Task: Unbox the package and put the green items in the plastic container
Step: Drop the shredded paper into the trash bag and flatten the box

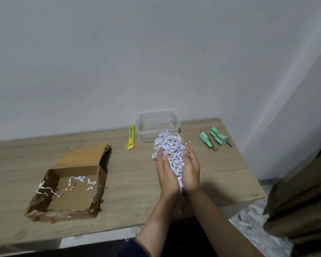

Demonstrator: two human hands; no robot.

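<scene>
Soft, dim, even indoor light, faint shadows on the worktop (137,182), mild blur, wide-angle bending at edges.

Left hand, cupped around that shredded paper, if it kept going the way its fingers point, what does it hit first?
Probably the plastic container. The left hand points away toward the wall, and the shredded paper it holds already overlaps the container's near wall in the picture; depth between them is unclear.

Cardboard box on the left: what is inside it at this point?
The open cardboard box holds only scattered strips of shredded paper along its far and left walls; the rest of its floor is bare. Its near wall hides a thin strip of floor behind it.
</scene>
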